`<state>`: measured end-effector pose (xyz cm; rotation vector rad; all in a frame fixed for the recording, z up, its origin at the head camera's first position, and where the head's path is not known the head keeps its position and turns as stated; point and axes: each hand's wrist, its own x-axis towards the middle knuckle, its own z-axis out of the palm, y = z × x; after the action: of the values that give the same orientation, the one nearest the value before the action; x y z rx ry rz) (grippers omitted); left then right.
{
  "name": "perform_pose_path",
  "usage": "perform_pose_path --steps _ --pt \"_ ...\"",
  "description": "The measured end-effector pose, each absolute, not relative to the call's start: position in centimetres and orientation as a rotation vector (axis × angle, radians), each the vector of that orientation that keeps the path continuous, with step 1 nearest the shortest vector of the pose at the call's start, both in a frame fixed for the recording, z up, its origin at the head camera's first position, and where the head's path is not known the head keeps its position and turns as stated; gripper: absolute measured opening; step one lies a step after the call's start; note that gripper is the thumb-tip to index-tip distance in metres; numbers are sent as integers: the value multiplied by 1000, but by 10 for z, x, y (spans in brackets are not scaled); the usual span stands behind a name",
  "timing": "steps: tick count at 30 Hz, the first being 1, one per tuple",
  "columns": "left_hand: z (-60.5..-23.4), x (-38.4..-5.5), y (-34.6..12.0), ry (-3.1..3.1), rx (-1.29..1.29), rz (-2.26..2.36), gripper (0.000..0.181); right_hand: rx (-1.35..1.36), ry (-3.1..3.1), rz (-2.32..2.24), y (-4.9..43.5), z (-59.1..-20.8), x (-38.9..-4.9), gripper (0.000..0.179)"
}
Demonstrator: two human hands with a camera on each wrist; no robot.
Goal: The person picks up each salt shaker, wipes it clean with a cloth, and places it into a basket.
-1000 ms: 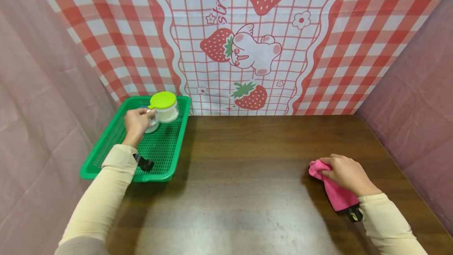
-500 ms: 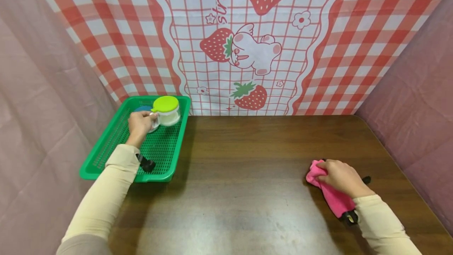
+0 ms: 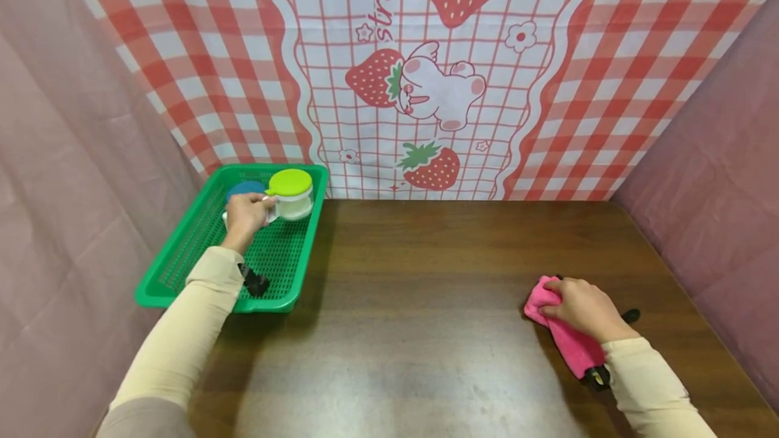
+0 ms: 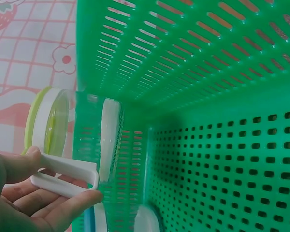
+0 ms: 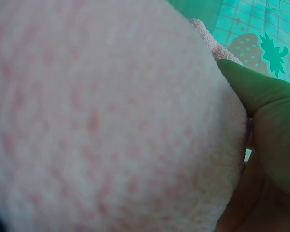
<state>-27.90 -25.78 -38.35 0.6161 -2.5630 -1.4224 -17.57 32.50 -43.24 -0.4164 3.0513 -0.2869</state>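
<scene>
In the head view, my left hand is inside the green basket, holding a clear jar with a lime-green lid. Its thumb and fingers pinch the jar's white handle, as the left wrist view shows. Beside it in the basket is a blue lid, partly covered by that hand. Over on the right of the table, my right hand grips a pink cloth. In the right wrist view the cloth fills most of the picture, with the thumb pressed along its edge.
The basket stands at the back left of the brown wooden table. A red-and-white checked strawberry curtain hangs behind the table, with pink fabric along both sides.
My left hand and the lime-lidded jar have shifted slightly right and toward me, showing more of the blue lid. My right hand and the cloth have slid a little left and nearer.
</scene>
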Motion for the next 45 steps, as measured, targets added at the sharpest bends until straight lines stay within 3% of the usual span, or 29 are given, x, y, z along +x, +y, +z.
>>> perform_pose_path --steps 18,29,45 --pt "-387 -284 -261 -2603 645 -1435 38 -290 2981 -277 327 -432 -180 81" --pt "-393 -288 -260 -2660 670 -1376 37 -236 2900 -270 335 -434 -184 95" --pt "-400 -294 -262 -2700 689 -1315 37 -282 2953 -376 343 -431 -176 91"
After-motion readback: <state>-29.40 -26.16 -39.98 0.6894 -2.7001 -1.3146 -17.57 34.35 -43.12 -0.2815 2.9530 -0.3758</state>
